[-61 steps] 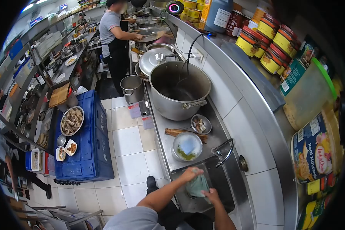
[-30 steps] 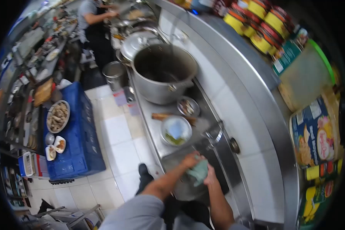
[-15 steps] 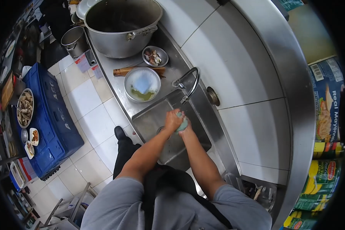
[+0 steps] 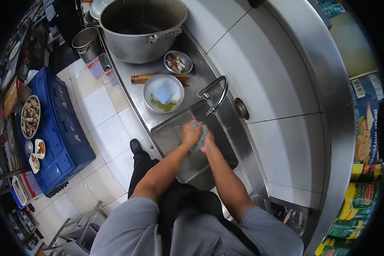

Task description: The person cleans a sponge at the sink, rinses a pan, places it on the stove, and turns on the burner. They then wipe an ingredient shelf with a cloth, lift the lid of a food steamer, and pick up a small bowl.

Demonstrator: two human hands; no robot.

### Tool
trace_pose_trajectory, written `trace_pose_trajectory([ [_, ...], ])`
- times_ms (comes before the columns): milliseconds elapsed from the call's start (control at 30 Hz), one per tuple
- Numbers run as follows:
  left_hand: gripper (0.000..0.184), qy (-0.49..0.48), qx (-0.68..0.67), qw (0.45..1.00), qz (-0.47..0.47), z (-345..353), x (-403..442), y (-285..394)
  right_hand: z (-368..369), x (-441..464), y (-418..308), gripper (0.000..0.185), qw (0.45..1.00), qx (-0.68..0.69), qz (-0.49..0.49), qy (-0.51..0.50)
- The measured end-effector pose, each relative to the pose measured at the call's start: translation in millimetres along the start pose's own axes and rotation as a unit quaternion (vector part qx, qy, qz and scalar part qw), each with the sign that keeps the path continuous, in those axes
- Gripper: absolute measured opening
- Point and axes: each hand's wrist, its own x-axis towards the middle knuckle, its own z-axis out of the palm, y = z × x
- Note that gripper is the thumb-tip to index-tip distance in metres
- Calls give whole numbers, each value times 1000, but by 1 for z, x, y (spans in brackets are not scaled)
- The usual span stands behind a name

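Over the steel sink, I see left hand and right hand gripping a half-hidden green cloth; at eleven o'clock, a pot is cropped.

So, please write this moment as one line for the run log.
left hand: grips cloth | right hand: grips cloth | place: over sink | near: tap, foamy bowl

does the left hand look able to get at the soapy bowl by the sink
Probably yes: only the sink's edge lies between the left hand and the soapy bowl, with the faucet off to the right. That hand holds green cloth, though.
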Motion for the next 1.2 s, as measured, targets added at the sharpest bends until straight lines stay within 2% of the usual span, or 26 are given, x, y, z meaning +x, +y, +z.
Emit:
trace_pose_trajectory([
  [100, 38, -16, 86, 995, 56, 1, 4, -4, 9, -14, -1, 48, 999, -22, 0, 25],
  [167, 48, -39, 24, 998, -52, -13, 22, -34, 6, -17, -14, 47, 984, -163, -69, -36],
  [200, 48, -39, 23, 998, -49, -22, 23, -39, -2, -15, -24, 47, 983, -163, -72, -36],
  [267, 61, -200, -48, 977, -58, -38, 17, -44, -21, -13, -42, 36, 949, -219, -208, -91],
  [300, 61, -202, -47, 976, -60, -48, 18, -44, -29, -17, -49, 36, 950, -218, -207, -89],
  [367, 51, -327, 7, 931, -163, -70, 21, -25, -30, -36, -60, 33, 961, -145, -190, -136],
  [400, 51, -329, 8, 930, -163, -68, 23, -26, -26, -42, -59, 34, 968, -118, -161, -154],
  [467, 34, -225, -287, 911, -193, -63, 28, -23, -18, -47, -43, 34, 973, -90, -168, -133],
  [533, 26, -156, -302, 931, -133, -38, 17, 6, -10, -42, -33, 35, 977, -63, -170, -112],
  [567, 20, -86, -312, 943, -72, -23, 9, 22, -7, -32, -31, 35, 988, 6, -105, -111],
  [600, 20, -85, -311, 944, -73, -8, 3, 30, -3, -26, -28, 35, 990, 76, -41, -109],
  [667, 26, -6, -59, 996, 73, 16, -6, 38, 9, -26, -19, 34, 992, 89, -51, -69],
  [700, 26, -7, -58, 996, 72, 17, -3, 32, 13, -28, -17, 33, 993, 102, -60, -29],
  [767, 34, -11, 105, 983, 150, 17, 10, 6, -9, -13, -11, 30, 997, 70, -31, 32],
  [800, 41, -53, 144, 987, 56, 6, 17, -3, -17, -17, -12, 30, 1000, 2, -5, -20],
  [867, 42, -63, 126, 989, 32, -12, 24, -11, -33, -28, -20, 32, 987, -144, 4, -74],
  [900, 43, -77, 107, 991, 4, -17, 25, -14, -41, -35, -23, 32, 986, -144, 5, -78],
  [933, 46, -137, 47, 989, -17, -21, 17, 3, -43, -48, -22, 36, 906, -399, -133, -44],
  [967, 48, -189, -9, 981, -42, -21, 4, 22, -43, -55, -16, 40, 745, -614, -260, -15],
  [1000, 51, -205, -52, 977, 14, 7, -3, -4, -44, -52, -11, 45, 721, -642, -245, -87],
  [1033, 52, -253, -13, 966, -40, -28, -26, 66, -44, -44, -5, 50, 689, -665, -230, -172],
  [1067, 50, -170, 31, 985, -17, 6, -38, 37, -73, -4, 24, 52, 815, -505, -249, -135],
  [1100, 51, -28, 28, 999, 12, 34, -50, 25, -104, 42, 31, 45, 881, -366, -215, -209],
  [1133, 52, -43, -37, 997, 42, 14, -45, 42, -137, 87, 39, 41, 922, -219, -164, -274],
  [1167, 49, -66, -96, 992, 49, 1, -37, 46, -140, 97, 30, 37, 869, -403, -232, -167],
  [1200, 45, -63, -77, 992, 75, -25, -33, 54, -105, 66, 21, 32, 915, -305, -229, -130],
])
